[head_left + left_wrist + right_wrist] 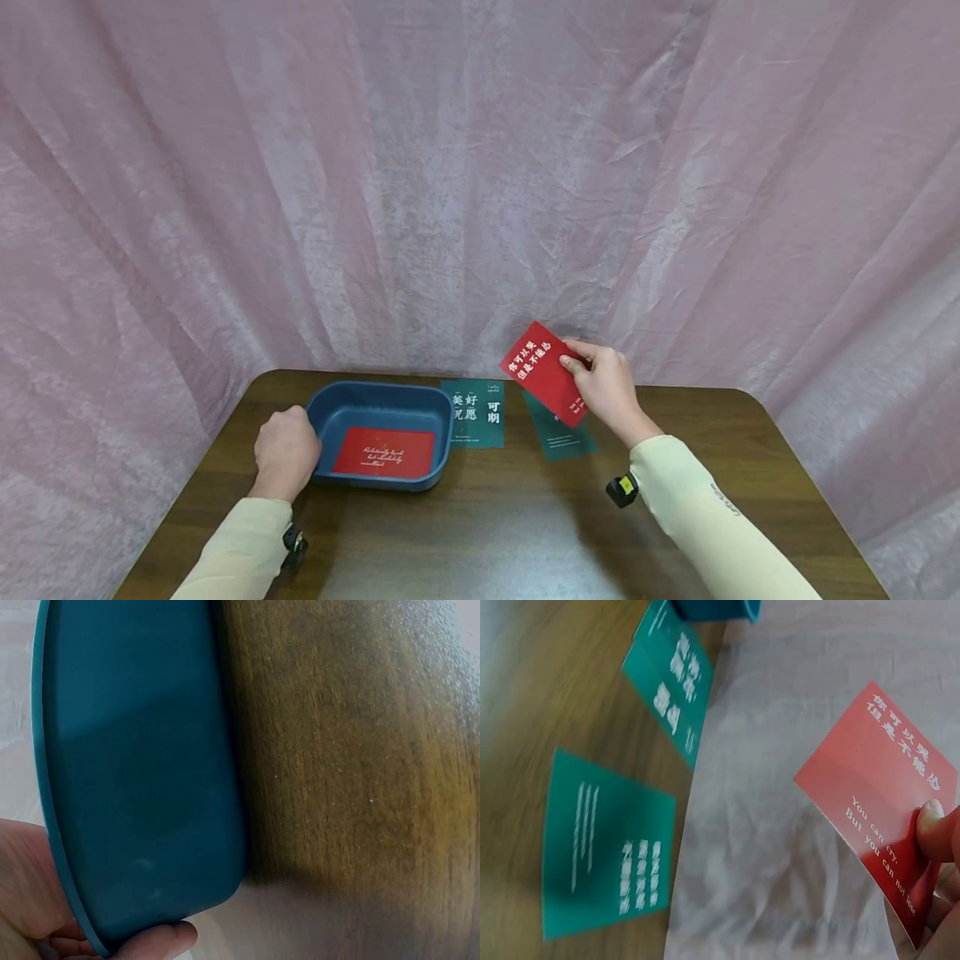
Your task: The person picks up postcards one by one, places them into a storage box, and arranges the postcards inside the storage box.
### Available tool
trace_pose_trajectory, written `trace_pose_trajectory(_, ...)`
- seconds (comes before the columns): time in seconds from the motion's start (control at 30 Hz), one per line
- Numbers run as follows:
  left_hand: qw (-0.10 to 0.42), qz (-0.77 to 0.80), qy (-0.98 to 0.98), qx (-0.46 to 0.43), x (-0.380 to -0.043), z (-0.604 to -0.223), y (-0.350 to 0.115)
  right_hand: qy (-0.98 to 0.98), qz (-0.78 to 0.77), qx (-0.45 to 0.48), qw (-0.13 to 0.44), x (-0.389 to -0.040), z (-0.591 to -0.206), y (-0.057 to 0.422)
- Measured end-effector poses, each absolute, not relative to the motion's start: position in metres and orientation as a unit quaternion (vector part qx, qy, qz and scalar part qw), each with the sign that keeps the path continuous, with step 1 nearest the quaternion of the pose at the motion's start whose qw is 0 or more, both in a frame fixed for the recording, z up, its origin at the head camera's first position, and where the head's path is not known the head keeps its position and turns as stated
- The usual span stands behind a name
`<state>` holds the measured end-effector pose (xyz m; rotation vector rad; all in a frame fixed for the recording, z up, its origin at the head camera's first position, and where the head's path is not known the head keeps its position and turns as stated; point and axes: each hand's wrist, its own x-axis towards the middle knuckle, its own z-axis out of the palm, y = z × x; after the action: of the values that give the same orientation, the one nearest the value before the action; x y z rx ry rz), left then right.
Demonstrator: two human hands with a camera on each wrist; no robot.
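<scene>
My right hand (pixel 606 385) pinches a red card (pixel 542 367) with white lettering, thumb on its printed face, held up above the table. In the right wrist view the same red card (pixel 877 795) shows its full text. Beneath it lies a green card (pixel 558 429), partly covered in the head view. My left hand (pixel 287 447) grips the left end of a blue rectangular basin (pixel 375 481); the left wrist view has the thumb (pixel 161 941) against the basin's outer wall and fingers at the rim. Inside the basin lies another red card (pixel 384 452).
Green cards (pixel 480 433) with white characters lie beside the basin's right end, seemingly overlapping. The brown wooden table (pixel 480 542) meets a pink curtain (pixel 480 183) along its back edge.
</scene>
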<state>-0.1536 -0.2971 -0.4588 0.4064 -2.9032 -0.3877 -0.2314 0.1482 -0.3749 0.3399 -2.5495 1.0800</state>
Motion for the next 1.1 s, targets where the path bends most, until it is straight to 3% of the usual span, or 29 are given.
trace_pose_trajectory(0.5, 0.076, -0.133, -0.979, 0.138, -0.150, -0.456, -0.300, -0.886, 0.384, 0.189, 0.178, -0.234, -0.373, 0.068)
trace_pose_trajectory(0.9, 0.080, -0.133, -0.977, 0.144, -0.148, -0.458, -0.302, -0.876, 0.348, 0.301, 0.142, -0.220, -0.392, -0.016)
trace_pose_trajectory(1.1, 0.086, -0.130, -0.976, 0.150, -0.147, -0.457, -0.300, -0.884, 0.328, 0.321, 0.091, -0.210, -0.412, -0.044)
